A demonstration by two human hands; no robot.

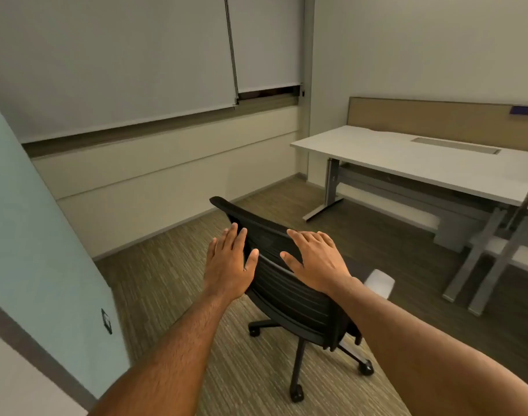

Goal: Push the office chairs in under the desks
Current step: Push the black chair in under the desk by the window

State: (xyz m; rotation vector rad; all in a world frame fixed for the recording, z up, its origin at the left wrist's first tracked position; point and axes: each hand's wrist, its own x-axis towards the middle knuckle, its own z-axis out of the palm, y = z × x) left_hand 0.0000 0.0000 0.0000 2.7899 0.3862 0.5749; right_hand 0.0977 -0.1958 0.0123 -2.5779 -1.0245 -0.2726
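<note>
A black office chair [289,292] on castors stands on the carpet in the middle of the room, its ribbed backrest turned toward me. My left hand [229,262] is flat with fingers spread at the left side of the backrest top. My right hand [315,259] is flat and spread at the right side of the backrest. Whether either palm touches the backrest I cannot tell. Neither hand grips anything. A white desk [406,157] with grey metal legs stands at the right, well apart from the chair, with open space beneath it.
A beige divider panel [436,115] backs the desk. A second desk's grey legs [484,265] stand at far right. A small white object [381,282] lies on the floor right of the chair. A pale partition wall [31,235] is at left; blinds cover the windows.
</note>
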